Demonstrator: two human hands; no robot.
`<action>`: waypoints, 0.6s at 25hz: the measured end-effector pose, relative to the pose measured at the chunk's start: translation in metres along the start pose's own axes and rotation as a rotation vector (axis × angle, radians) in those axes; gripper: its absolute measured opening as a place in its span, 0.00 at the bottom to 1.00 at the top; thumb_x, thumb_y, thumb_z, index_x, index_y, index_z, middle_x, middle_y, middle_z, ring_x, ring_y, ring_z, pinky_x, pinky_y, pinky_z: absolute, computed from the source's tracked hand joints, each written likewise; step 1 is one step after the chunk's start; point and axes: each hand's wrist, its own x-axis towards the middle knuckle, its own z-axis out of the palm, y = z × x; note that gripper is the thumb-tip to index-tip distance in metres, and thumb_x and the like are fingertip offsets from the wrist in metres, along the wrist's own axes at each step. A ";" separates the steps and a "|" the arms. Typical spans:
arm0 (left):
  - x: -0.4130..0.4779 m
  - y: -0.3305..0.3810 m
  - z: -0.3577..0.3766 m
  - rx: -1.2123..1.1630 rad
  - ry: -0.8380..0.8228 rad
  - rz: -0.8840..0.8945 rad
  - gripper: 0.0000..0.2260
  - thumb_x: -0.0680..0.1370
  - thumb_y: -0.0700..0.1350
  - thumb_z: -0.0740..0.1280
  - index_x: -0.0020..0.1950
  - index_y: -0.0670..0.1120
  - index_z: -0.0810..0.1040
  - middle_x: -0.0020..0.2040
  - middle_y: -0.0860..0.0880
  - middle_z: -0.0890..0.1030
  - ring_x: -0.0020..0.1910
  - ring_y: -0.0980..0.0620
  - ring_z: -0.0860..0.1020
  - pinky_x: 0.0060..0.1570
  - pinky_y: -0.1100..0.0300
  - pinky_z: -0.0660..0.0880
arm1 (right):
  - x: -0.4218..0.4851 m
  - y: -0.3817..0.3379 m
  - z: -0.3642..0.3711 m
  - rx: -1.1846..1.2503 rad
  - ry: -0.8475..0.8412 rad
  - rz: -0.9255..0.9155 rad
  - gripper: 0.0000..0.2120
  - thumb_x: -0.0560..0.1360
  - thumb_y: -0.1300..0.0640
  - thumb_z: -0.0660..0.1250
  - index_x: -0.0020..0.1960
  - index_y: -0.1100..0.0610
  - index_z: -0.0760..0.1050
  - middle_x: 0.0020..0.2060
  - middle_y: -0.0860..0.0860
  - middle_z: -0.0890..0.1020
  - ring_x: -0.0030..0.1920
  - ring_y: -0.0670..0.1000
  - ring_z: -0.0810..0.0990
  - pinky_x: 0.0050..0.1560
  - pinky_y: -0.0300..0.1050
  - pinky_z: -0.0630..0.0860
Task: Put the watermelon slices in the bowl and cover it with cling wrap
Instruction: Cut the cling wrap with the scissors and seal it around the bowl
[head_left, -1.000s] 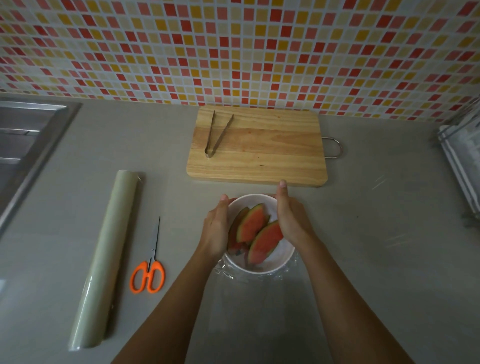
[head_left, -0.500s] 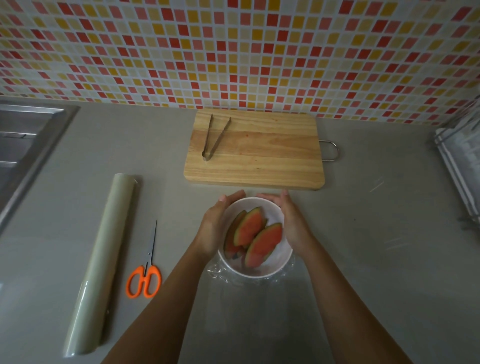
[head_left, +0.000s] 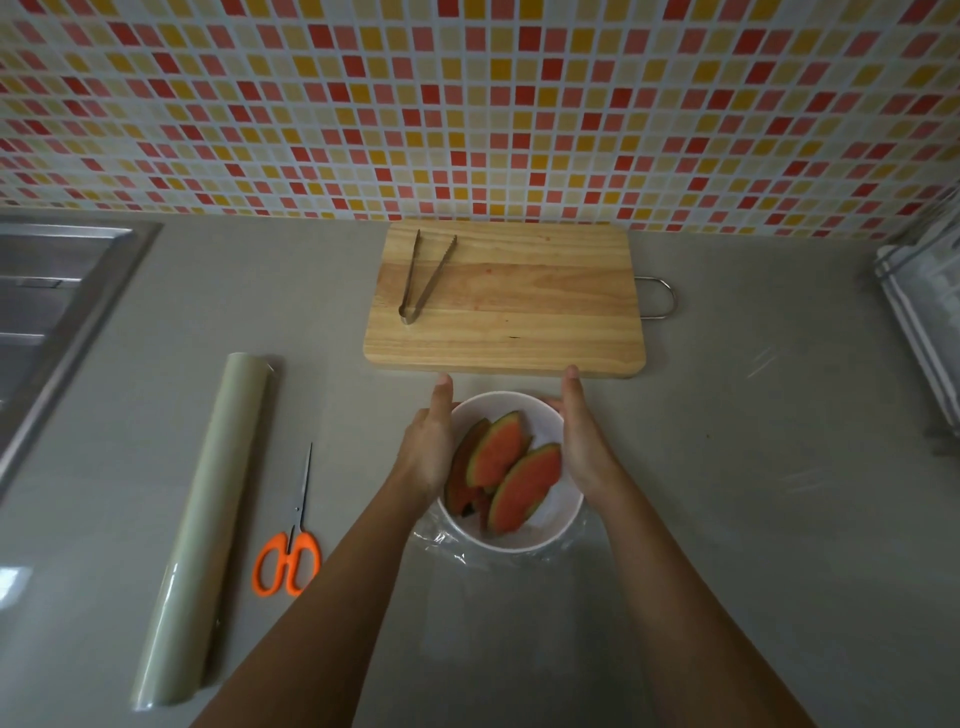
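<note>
Bowl (head_left: 511, 530) sits between both hands, slices (head_left: 506, 475) inside. Left hand (head_left: 428, 449) and right hand (head_left: 584, 447) press flat on its sides, fingers straight, pointing away, equally near. Wrap (head_left: 441, 538) bunches at near rim; coverage over top hard to tell. Beyond fingertips: board (head_left: 519, 312).
</note>
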 end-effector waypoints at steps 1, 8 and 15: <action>0.000 0.000 0.002 0.020 0.042 -0.013 0.37 0.75 0.68 0.42 0.59 0.44 0.79 0.55 0.40 0.82 0.55 0.43 0.79 0.62 0.45 0.72 | 0.000 0.001 -0.001 0.014 -0.010 -0.005 0.52 0.60 0.20 0.45 0.65 0.57 0.72 0.59 0.60 0.79 0.62 0.59 0.75 0.68 0.60 0.65; -0.007 0.001 0.014 0.057 0.331 -0.125 0.44 0.72 0.71 0.36 0.60 0.40 0.75 0.60 0.37 0.76 0.57 0.41 0.74 0.62 0.47 0.68 | -0.003 0.002 -0.006 0.145 -0.108 -0.022 0.44 0.71 0.28 0.40 0.51 0.60 0.81 0.49 0.63 0.83 0.52 0.62 0.81 0.62 0.59 0.72; -0.011 0.013 0.002 -0.159 -0.051 -0.204 0.40 0.75 0.69 0.42 0.60 0.40 0.77 0.53 0.37 0.82 0.52 0.40 0.81 0.57 0.48 0.76 | 0.001 0.005 -0.005 0.203 -0.039 -0.015 0.45 0.69 0.26 0.40 0.51 0.59 0.81 0.44 0.60 0.85 0.48 0.59 0.83 0.56 0.53 0.76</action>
